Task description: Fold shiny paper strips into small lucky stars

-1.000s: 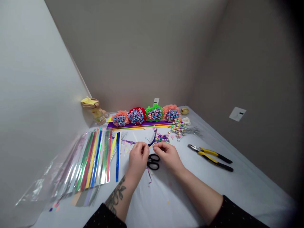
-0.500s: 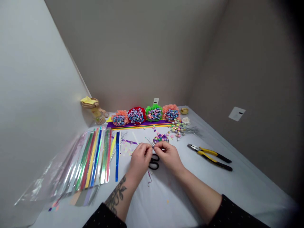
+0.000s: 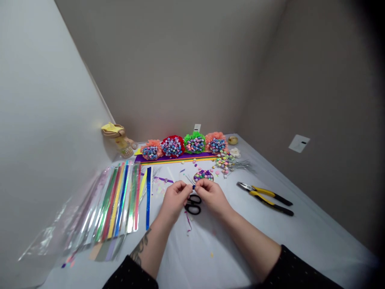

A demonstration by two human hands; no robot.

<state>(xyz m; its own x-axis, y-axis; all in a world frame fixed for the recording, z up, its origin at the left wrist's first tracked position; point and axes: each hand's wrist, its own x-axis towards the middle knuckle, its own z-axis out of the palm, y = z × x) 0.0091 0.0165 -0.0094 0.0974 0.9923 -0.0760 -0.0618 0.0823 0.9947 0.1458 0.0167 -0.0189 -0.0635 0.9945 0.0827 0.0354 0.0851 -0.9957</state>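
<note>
Between the fingertips of my left hand (image 3: 177, 197) and my right hand (image 3: 210, 196) is a small dark blue piece of paper strip (image 3: 194, 187). Both hands are closed in a pinch, nearly meeting over the table. The fingers hide most of the piece, so its exact shape cannot be made out. Just below them lie scissors (image 3: 193, 209) with black handles, their blades hidden under the left hand. Right behind the fingers sits a small round dish (image 3: 203, 175) filled with purple, pink and green paper stars.
Colourful paper strips (image 3: 116, 204) in clear sleeves and a single blue strip (image 3: 148, 200) lie left. Yellow-black pliers (image 3: 266, 197) rest right. At the back stand several star-filled crepe-paper flowers (image 3: 173, 145), with loose stars (image 3: 224, 161) and thin wires (image 3: 242, 165) beside them.
My left hand has rolled slightly, and more of the blue piece shows between the fingertips. The scissors sit a little further left. A small bluish scrap now shows behind the left hand.
</note>
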